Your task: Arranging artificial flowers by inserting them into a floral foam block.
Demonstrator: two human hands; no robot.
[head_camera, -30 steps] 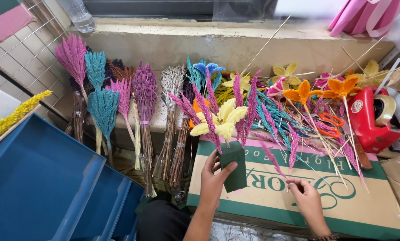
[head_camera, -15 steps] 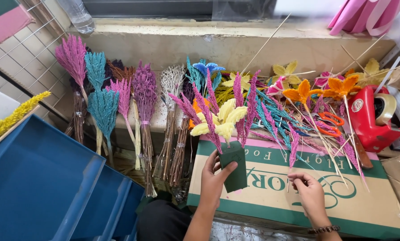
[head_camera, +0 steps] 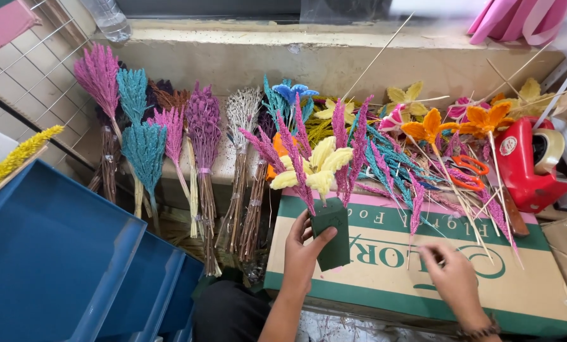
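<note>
Cardboard box (head_camera: 385, 278) serves as the bench, below a ledge lined with dyed dried bunches (head_camera: 169, 139). Left hand (head_camera: 302, 250) wraps a dark green foam block (head_camera: 331, 233), upright on the box, long axis vertical, yellow and magenta stems (head_camera: 318, 164) rising from its top. Right hand (head_camera: 451, 278) pinches a thin magenta stem (head_camera: 416, 218), fingers narrow. Best done by steadying the block and feeding the stem straight down.

flat cardboard carton (head_camera: 385, 278) beneath both hands, tan with green bands, pink edge, green lettering; round white label (head_camera: 508, 146) on red dispenser far right.
</note>
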